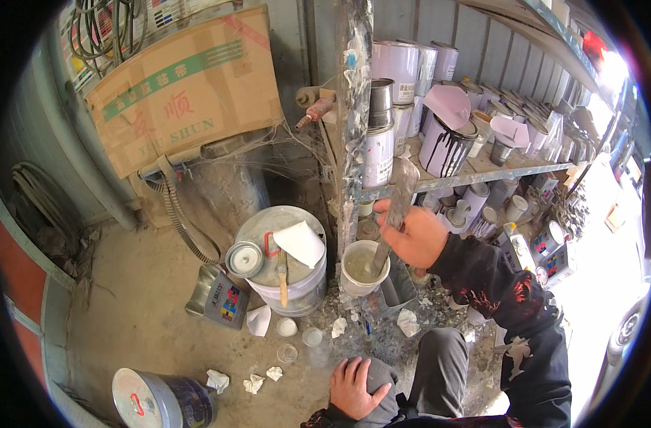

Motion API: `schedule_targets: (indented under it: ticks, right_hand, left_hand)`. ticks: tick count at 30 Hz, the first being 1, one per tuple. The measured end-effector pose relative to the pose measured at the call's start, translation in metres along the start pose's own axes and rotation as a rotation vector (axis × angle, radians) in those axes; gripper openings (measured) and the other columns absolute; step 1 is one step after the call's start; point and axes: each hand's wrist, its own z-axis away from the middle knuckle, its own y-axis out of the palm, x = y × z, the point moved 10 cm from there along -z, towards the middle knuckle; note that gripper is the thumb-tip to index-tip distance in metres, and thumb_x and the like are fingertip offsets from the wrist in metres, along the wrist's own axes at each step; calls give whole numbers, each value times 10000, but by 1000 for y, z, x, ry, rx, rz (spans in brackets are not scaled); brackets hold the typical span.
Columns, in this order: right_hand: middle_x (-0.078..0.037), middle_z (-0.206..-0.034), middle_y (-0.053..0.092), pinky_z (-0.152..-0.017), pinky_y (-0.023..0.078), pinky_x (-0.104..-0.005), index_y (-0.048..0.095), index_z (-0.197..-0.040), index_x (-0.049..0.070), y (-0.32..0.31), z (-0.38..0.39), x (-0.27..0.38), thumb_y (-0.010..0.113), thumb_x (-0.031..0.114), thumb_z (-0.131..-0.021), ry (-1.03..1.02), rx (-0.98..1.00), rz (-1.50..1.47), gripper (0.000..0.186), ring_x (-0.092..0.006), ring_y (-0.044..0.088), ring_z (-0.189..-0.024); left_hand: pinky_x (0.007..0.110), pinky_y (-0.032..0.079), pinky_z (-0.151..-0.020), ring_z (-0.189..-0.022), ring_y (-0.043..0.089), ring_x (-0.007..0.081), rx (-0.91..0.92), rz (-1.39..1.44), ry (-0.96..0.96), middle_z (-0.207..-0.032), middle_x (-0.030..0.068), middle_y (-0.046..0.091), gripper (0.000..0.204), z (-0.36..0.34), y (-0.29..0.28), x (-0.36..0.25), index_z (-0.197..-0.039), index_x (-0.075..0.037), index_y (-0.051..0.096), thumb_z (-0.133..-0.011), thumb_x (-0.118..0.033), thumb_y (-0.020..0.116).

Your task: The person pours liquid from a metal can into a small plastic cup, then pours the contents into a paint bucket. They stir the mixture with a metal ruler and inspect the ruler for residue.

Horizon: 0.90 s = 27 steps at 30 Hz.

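My right hand (419,237) is closed round a long flat metal stirring stick (402,187), spattered with paint. The stick is tilted, its lower end dipped into a white plastic tub (355,287) holding pale, murky liquid. Beside the tub, partly under my right arm, is a grey rectangular metal tin (399,287). My left hand (358,389) lies flat on my left knee, fingers apart, with nothing in it. Just left of the tub stands a large lidded bucket (300,287). On its lid are a wooden-handled brush (282,282), a white paper sheet (299,242) and a small round tin (245,258).
Paint cans crowd the shelf (496,169) at the right, behind a paint-caked post (354,128). A grey can (222,299), clear cups (312,337) and crumpled paper (255,384) are on the floor. Another bucket (143,403) stands near left; a cardboard box (190,89) leans at the wall.
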Motion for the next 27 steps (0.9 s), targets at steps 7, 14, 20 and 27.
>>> schedule_targets:
  ticks: [7,14,20,27]
  right_hand:
    - [-111,-882,691,-587,511,-355,584,-1078,-28,22,-1,-17,704,194,-859,280,151,-231,334,-188,638,-639]
    - [-35,-666,610,-573,467,-331,634,-1113,3,5,10,1,662,185,-891,175,113,-45,287,-96,571,-609]
    - [-41,-703,598,-577,455,-293,610,-1208,24,10,6,-6,621,188,-908,189,78,-59,341,-68,555,-623]
    - [-78,-819,672,-599,505,-301,608,-1067,6,20,6,-16,631,164,-904,222,124,-184,228,-105,615,-656]
  left_hand:
    - [507,414,-929,-1115,499,388,9,-7,3,-1192,123,571,669,1,2,-1,-1207,-62,572,-718,-481,752]
    - [507,409,-937,-1120,497,390,22,0,-2,-1193,123,571,669,0,3,-1,-1209,-63,571,-717,-480,753]
    - [507,413,-934,-1114,504,389,23,3,-1,-1189,120,576,666,0,3,-4,-1203,-64,575,-714,-478,757]
    - [506,417,-931,-1113,507,391,-9,0,6,-1196,121,577,665,2,1,-4,-1203,-67,579,-713,-479,757]
